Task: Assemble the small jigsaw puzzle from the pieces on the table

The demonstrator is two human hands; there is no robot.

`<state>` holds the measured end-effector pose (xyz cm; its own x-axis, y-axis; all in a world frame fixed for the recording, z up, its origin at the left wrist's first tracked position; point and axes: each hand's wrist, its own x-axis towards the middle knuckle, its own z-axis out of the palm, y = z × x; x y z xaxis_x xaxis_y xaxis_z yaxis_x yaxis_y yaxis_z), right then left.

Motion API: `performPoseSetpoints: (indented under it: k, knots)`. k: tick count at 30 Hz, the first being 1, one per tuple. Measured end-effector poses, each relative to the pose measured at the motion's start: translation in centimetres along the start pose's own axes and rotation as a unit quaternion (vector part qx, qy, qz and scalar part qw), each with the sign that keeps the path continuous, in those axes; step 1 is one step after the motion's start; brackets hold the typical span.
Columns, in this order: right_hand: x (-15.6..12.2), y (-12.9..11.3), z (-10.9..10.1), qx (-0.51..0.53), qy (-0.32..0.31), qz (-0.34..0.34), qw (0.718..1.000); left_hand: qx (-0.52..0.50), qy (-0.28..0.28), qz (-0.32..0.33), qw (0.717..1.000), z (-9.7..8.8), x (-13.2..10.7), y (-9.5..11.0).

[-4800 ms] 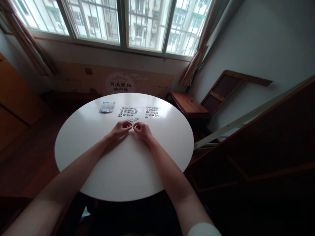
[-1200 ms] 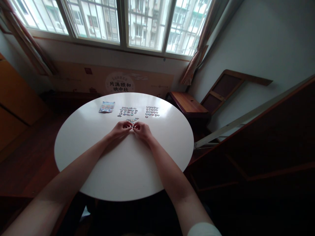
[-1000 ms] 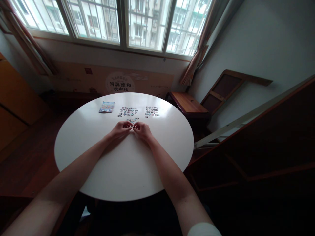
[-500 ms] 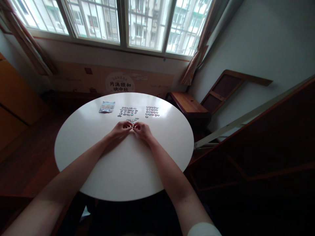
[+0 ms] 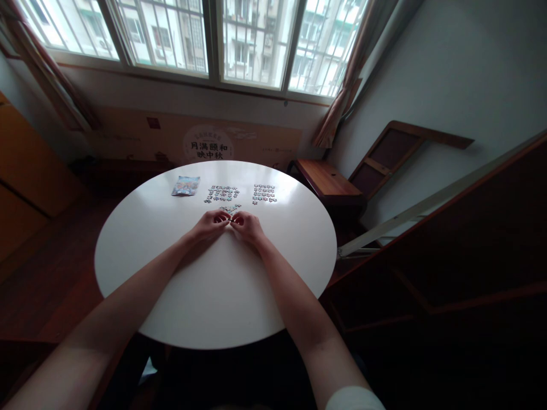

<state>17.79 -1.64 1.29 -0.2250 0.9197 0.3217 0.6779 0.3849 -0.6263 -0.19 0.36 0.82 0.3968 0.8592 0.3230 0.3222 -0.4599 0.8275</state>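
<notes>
Over the middle of the white oval table (image 5: 205,307), my left hand (image 5: 212,223) and my right hand (image 5: 247,226) meet at the fingertips. Both are closed in a pinch on a small dark puzzle piece (image 5: 231,220), mostly covered by the fingers. Just beyond them lies a small cluster of joined or touching puzzle pieces (image 5: 229,209), its near side hidden by my hands. Farther back, loose puzzle pieces (image 5: 223,193) lie in rough rows, and a second group of puzzle pieces (image 5: 265,194) sits to the right.
A colourful picture sheet (image 5: 186,186) lies at the table's back left. A wooden stool or bench (image 5: 329,179) stands behind the table on the right, near a leaning wooden frame (image 5: 391,151). Barred windows (image 5: 252,45) fill the far wall.
</notes>
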Motion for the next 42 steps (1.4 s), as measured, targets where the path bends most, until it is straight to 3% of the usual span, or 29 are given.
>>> performPoseSetpoints:
  k: [42]
  knots:
    - [-0.02, 0.14, 0.23, 0.010, 0.012, 0.008, 1.000, 0.005, 0.007, -0.004, 1.000, 0.08, -0.07, 0.11]
